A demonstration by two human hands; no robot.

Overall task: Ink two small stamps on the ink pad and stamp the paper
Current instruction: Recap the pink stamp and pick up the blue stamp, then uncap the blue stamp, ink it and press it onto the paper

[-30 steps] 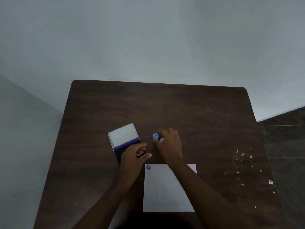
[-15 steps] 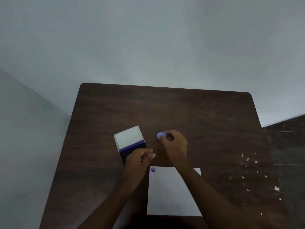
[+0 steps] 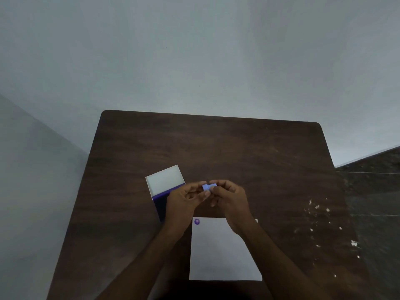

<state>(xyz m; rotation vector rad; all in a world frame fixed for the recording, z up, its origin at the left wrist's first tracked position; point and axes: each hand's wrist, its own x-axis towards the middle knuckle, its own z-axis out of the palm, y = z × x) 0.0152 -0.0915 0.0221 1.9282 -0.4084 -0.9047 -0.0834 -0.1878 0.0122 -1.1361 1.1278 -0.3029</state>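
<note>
A small blue stamp (image 3: pixel 207 187) is held above the table between both hands. My right hand (image 3: pixel 230 199) grips its right end, and my left hand (image 3: pixel 186 200) pinches its left end with thumb and fingers. The open ink pad (image 3: pixel 160 202), with a white lid (image 3: pixel 165 179) folded back and a dark purple pad, lies just left of my left hand, partly hidden by it. A white paper (image 3: pixel 218 252) lies near the front edge, with one purple stamp mark (image 3: pixel 196 221) at its top left corner. The pink stamp is not visible.
The dark wooden table (image 3: pixel 216 148) stands against a pale wall. White specks (image 3: pixel 318 215) are scattered along its right side. A dark tiled floor (image 3: pixel 374 191) shows to the right.
My right hand lifted the blue stamp off the table and brought it toward me. My left hand rose from the ink pad and took hold of the stamp's other end.
</note>
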